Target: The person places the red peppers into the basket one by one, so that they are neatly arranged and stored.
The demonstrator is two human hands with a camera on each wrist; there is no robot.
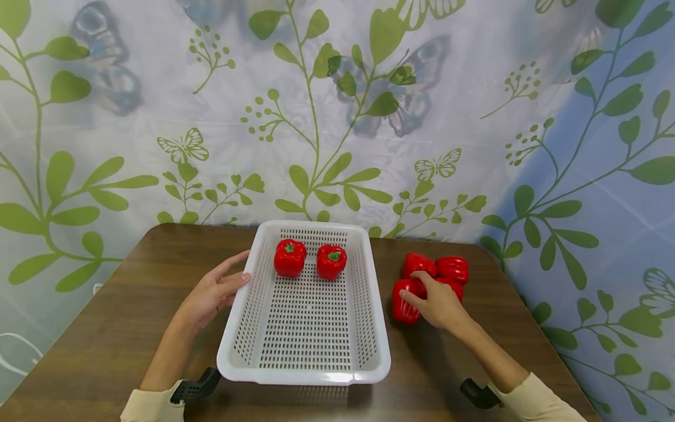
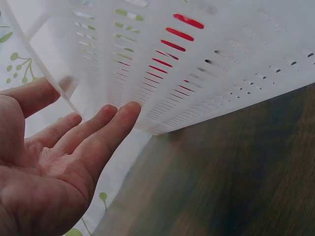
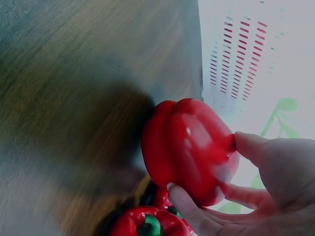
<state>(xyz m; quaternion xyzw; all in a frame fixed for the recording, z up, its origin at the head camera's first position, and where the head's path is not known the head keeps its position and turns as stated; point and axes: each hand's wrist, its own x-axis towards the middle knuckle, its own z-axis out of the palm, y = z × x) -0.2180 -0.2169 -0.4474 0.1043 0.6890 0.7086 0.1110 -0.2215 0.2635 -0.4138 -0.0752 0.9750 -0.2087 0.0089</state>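
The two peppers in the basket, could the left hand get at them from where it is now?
Probably yes. The left hand rests open against the basket wall, the basket has no lid, and nothing covers the two peppers at its far end.

a dark brown wooden table (image 1: 121, 328) stands against a pale fabric backdrop (image 1: 474, 117) printed with green leafy vines and grey butterflies, under soft, even light.

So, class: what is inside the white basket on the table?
Two red peppers stand side by side at the far end of the white basket, stems up. The rest of its perforated floor shows bare; nothing there is covered.
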